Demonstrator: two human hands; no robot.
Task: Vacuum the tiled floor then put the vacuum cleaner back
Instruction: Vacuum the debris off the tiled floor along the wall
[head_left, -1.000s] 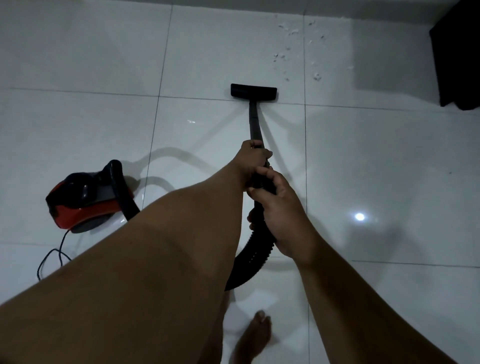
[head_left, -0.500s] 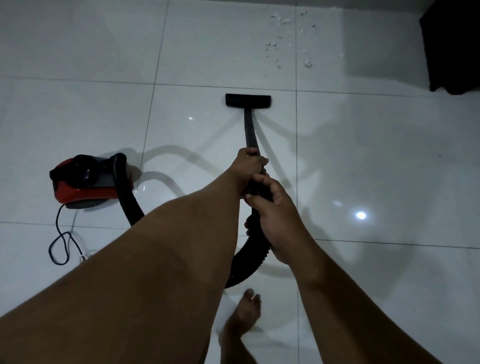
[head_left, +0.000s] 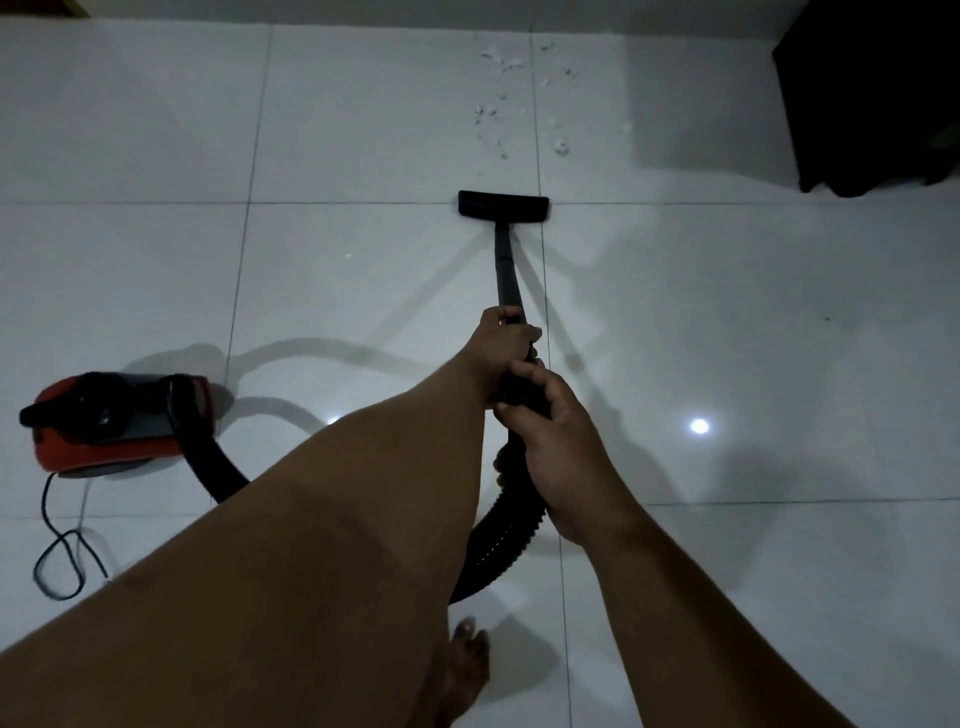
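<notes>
Both our left hand (head_left: 506, 340) and right hand (head_left: 553, 441) grip the wand (head_left: 506, 270); floor head (head_left: 503, 205) has retreated from the debris (head_left: 519, 98), which remains unvacuumed.

- Dim, bluish picture overall.
- A small bright glare spot (head_left: 699, 426) reflects off the glossy tiled floor (head_left: 363, 114).
- Soft, multiple shadows fan across the tiles.
- Wide-angle bending shows toward the edges.

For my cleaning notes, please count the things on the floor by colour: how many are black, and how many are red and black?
Black: 3 (floor nozzle, hose, power cord)
Red and black: 1 (vacuum cleaner body)
Whitish: scattered debris, too small to count
Total: 4, debris aside
</notes>
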